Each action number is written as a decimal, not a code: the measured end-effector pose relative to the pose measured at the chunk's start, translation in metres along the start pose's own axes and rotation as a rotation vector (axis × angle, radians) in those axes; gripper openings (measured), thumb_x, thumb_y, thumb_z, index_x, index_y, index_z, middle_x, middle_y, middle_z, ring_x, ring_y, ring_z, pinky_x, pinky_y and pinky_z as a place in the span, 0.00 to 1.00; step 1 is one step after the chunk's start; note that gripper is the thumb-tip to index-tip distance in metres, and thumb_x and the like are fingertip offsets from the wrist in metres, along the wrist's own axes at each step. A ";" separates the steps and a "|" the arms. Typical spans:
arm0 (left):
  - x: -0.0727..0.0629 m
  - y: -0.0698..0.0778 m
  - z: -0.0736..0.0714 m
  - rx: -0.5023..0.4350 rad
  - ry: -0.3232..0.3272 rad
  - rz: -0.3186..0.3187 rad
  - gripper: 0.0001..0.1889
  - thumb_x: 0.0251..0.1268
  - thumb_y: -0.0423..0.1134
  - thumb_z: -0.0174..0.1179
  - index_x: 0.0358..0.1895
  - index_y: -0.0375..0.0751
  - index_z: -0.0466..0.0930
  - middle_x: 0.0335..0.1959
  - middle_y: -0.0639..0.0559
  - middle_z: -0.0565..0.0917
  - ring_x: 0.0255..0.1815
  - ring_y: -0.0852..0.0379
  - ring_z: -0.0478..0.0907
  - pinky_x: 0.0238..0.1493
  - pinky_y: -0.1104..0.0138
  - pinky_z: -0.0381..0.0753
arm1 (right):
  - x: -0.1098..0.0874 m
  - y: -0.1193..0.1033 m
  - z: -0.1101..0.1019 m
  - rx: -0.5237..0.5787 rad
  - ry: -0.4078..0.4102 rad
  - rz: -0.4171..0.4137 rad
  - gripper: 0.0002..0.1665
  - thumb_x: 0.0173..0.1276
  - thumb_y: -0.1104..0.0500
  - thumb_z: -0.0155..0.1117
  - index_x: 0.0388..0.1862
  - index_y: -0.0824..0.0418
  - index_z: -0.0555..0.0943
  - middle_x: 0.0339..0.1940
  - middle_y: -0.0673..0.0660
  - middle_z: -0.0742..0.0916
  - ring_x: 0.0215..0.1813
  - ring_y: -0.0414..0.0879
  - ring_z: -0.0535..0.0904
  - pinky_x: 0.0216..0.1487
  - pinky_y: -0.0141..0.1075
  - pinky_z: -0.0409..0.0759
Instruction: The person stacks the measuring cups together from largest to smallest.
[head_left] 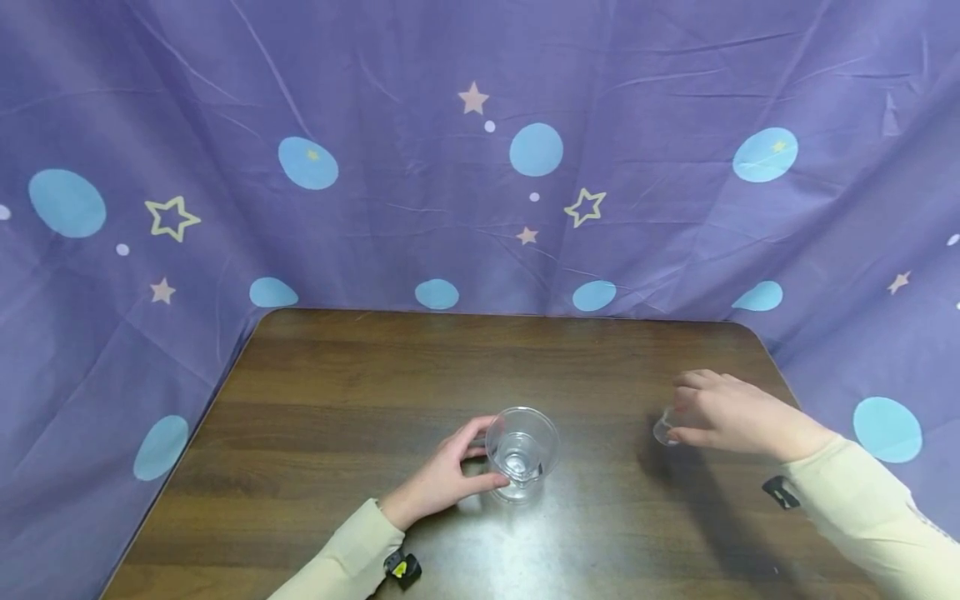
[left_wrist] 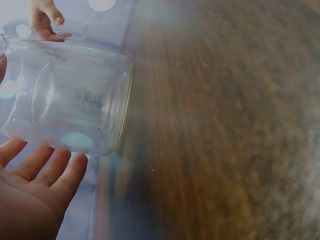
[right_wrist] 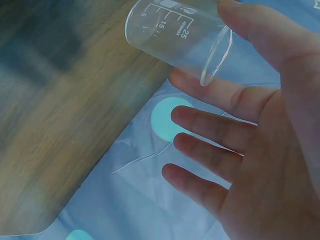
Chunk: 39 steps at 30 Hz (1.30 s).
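A large clear beaker (head_left: pixel 522 442) stands on the wooden table in front of the person, near the middle. The left hand (head_left: pixel 450 472) holds it from the left side, thumb at the near wall and fingers round the far wall. In the left wrist view, fingertips (left_wrist: pixel 77 162) lie along the wall of the beaker (left_wrist: pixel 95 100), and a smaller glass outline shows inside it. On the right, the right hand (head_left: pixel 727 414) pinches a small clear beaker (head_left: pixel 664 427) between thumb and index finger. Printed volume marks show on this small beaker (right_wrist: pixel 170 35), while the other fingers extend away from it.
The brown wooden table (head_left: pixel 360 358) has rounded far corners. Behind it and at both sides hangs a purple curtain (head_left: pixel 420 208) with blue dots and stars. A strong light reflection lies on the tabletop below the large beaker.
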<state>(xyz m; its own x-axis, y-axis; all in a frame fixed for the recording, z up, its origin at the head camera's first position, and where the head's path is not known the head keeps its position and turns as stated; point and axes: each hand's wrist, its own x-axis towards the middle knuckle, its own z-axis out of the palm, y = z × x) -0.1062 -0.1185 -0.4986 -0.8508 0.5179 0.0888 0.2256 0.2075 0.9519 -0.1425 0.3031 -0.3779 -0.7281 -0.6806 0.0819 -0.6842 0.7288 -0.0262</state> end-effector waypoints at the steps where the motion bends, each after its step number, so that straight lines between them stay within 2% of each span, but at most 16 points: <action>1: 0.000 0.000 0.000 0.001 0.000 0.004 0.41 0.61 0.42 0.77 0.76 0.47 0.66 0.72 0.42 0.73 0.65 0.41 0.79 0.70 0.52 0.79 | 0.001 -0.002 -0.001 0.000 0.002 -0.004 0.15 0.60 0.44 0.78 0.34 0.52 0.86 0.51 0.63 0.87 0.55 0.61 0.83 0.56 0.57 0.85; 7: 0.000 0.000 0.000 0.002 0.002 0.011 0.41 0.60 0.41 0.77 0.76 0.46 0.66 0.70 0.43 0.75 0.66 0.44 0.78 0.70 0.58 0.80 | 0.007 -0.010 -0.005 -0.008 0.018 -0.028 0.16 0.60 0.43 0.78 0.32 0.52 0.85 0.53 0.65 0.87 0.57 0.64 0.82 0.58 0.59 0.84; 13: 0.001 -0.001 0.000 -0.005 0.005 0.020 0.41 0.60 0.41 0.77 0.75 0.45 0.66 0.70 0.43 0.75 0.67 0.43 0.76 0.70 0.58 0.79 | 0.015 -0.018 -0.010 -0.016 0.041 -0.066 0.17 0.60 0.42 0.77 0.30 0.50 0.82 0.53 0.65 0.87 0.57 0.64 0.82 0.58 0.59 0.83; 23: 0.001 -0.001 0.000 -0.014 0.004 0.033 0.40 0.61 0.40 0.77 0.75 0.45 0.67 0.69 0.43 0.76 0.69 0.42 0.75 0.70 0.58 0.79 | 0.026 -0.032 -0.023 0.003 0.024 -0.103 0.18 0.63 0.41 0.76 0.29 0.50 0.80 0.57 0.66 0.86 0.60 0.64 0.82 0.58 0.59 0.84; 32: 0.003 -0.004 0.001 -0.006 0.007 0.050 0.41 0.61 0.40 0.77 0.75 0.44 0.66 0.70 0.43 0.75 0.70 0.41 0.73 0.70 0.59 0.79 | 0.039 -0.040 -0.030 -0.020 0.065 -0.209 0.18 0.61 0.44 0.77 0.29 0.50 0.77 0.57 0.65 0.86 0.61 0.61 0.82 0.57 0.56 0.84; 39: 0.002 -0.004 0.002 -0.005 0.010 0.056 0.41 0.60 0.39 0.77 0.75 0.43 0.66 0.70 0.42 0.75 0.69 0.41 0.74 0.70 0.59 0.80 | 0.048 -0.049 -0.036 0.000 0.049 -0.213 0.17 0.61 0.45 0.77 0.32 0.53 0.79 0.59 0.65 0.85 0.62 0.61 0.81 0.60 0.56 0.83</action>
<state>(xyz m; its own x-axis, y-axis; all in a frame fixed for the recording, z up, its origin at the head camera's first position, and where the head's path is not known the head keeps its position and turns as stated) -0.1085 -0.1168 -0.5029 -0.8417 0.5200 0.1454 0.2708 0.1736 0.9468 -0.1425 0.2369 -0.3372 -0.5644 -0.8145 0.1341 -0.8221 0.5693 -0.0028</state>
